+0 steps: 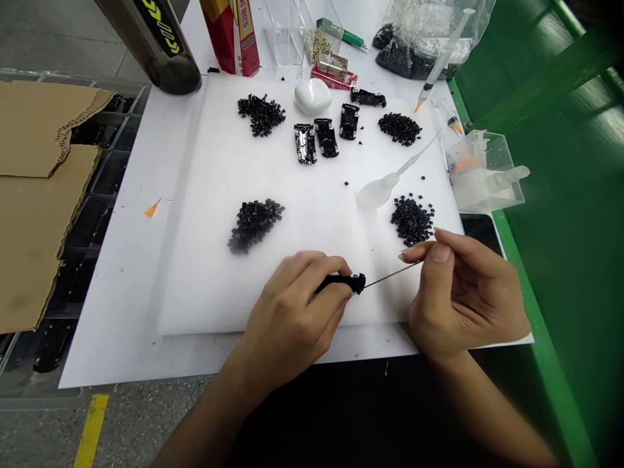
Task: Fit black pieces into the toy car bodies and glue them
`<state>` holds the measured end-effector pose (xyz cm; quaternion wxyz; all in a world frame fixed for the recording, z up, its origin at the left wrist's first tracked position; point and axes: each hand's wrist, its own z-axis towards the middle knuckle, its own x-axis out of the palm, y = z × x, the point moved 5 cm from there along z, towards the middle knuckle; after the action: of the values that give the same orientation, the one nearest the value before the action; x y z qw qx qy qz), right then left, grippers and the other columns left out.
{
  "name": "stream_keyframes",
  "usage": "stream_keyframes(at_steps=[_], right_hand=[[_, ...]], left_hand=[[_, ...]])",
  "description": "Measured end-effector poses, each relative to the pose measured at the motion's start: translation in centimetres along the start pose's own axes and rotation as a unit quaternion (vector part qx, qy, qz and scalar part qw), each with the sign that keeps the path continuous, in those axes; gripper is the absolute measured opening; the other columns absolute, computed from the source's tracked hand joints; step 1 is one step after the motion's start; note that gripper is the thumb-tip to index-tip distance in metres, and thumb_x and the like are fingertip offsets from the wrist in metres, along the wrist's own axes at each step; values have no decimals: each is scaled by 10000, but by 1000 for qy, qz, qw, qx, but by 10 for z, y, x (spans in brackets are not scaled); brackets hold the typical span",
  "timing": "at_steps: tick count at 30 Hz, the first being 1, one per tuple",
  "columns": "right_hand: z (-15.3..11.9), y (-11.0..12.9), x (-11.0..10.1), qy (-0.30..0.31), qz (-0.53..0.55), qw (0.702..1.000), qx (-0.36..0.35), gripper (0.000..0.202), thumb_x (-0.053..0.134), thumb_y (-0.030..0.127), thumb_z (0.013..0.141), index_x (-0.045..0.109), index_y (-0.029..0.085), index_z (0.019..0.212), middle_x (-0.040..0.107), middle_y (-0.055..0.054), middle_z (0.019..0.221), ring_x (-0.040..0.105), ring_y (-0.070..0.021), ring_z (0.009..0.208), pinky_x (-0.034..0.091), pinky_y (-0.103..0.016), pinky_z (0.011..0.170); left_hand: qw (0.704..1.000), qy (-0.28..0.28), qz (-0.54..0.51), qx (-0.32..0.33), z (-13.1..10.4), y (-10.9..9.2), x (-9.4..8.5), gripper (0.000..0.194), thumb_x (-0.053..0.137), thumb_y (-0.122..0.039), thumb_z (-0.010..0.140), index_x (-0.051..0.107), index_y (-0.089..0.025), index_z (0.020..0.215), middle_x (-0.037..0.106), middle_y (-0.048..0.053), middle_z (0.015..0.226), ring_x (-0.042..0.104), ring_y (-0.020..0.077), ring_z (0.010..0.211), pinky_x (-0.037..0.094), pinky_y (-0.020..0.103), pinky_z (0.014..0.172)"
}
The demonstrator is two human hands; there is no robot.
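Between the thumb and fingers of my left hand [297, 309] is a small black toy car part [358, 283], mostly covered by the fingers. My right hand [463, 296] pinches a thin metal needle-like rod [394, 275], whose tip meets or nearly meets the part's right end. Both hands are over the front of a white foam pad [205, 279]. Just beyond the right hand lies a pile of small black square pieces [413, 220]. Farther back are several black car-shaped parts, one of them a shiny car base [305, 143].
More black pieces form piles at left front [256, 224], left back [262, 116] and right back [400, 129]. A white dropper bottle [377, 192] lies on the pad. Around it are a white rounded object [312, 96], a syringe [443, 62], a clear box [487, 172] and a dark bottle [156, 49].
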<state>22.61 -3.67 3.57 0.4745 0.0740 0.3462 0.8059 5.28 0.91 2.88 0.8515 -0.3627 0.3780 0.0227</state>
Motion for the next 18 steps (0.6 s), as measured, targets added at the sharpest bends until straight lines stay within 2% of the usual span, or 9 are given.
stream_keyframes(at_steps=[8, 14, 18], right_hand=[[0, -1, 2, 8, -7, 1000, 27, 241, 690, 82, 932, 748, 173, 1148, 758, -38, 906, 734, -172, 667, 629, -337, 581], [1, -4, 5, 43, -25, 997, 64, 224, 673, 118, 954, 732, 182, 1161, 754, -26, 906, 743, -183, 698, 645, -370, 656], [1, -7, 7, 60, -29, 994, 84, 220, 679, 128, 955, 717, 153, 1171, 739, -27, 860, 737, -179, 697, 630, -352, 650]], left_hand=[[1000, -1, 1, -5, 0, 0, 0, 103, 657, -26, 931, 701, -115, 961, 690, 67, 1141, 596, 200, 1075, 547, 384, 887], [1000, -4, 2, -10, -1, 0, 1, 113, 667, -31, 926, 707, -125, 974, 690, 62, 1159, 597, 199, 1083, 545, 387, 892], [1000, -6, 4, -9, -1, 0, 0, 113, 670, -30, 921, 707, -121, 977, 695, 66, 1147, 604, 200, 1072, 549, 388, 887]])
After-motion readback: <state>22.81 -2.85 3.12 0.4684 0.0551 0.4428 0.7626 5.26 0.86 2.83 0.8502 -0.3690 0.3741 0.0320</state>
